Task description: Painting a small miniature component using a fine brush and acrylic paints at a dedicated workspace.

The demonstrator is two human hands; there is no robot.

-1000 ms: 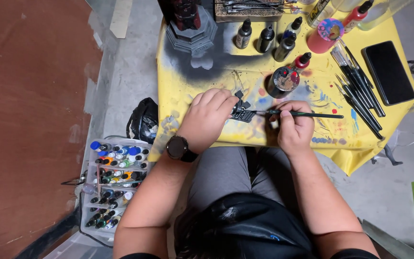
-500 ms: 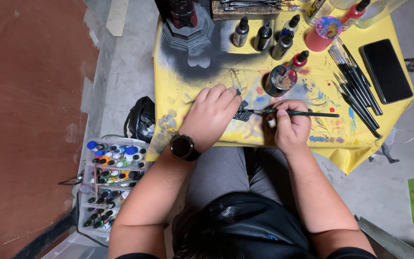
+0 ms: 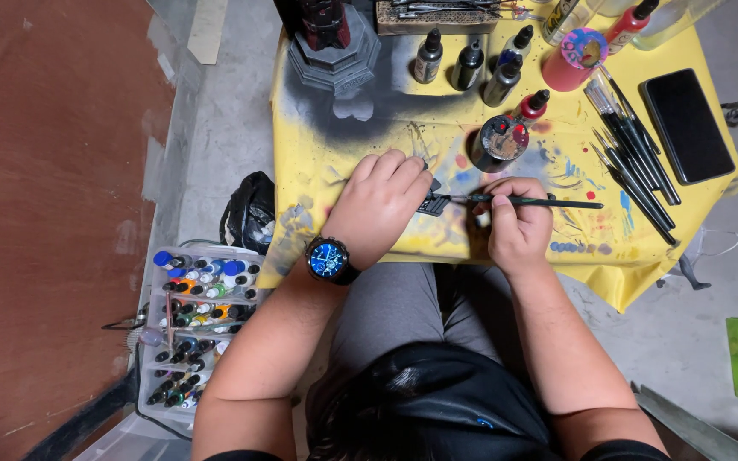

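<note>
Two hands work close: left hand (image 3: pixel 383 207) pinches a small, light, likely fragile dark part (image 3: pixel 433 203) at its edges; right hand (image 3: pixel 518 224) grips a thin brush (image 3: pixel 548 202) mid-handle.

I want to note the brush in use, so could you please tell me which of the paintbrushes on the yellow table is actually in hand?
The dark-handled paintbrush held level in the right hand; the other brushes lie loose further right.

Your left hand (image 3: pixel 379 205) now lies flatter over the small dark piece (image 3: pixel 431 203), covering more of it than a second ago, while your right hand (image 3: pixel 518 222) shifts the paintbrush (image 3: pixel 523 201) tip slightly closer.
</note>
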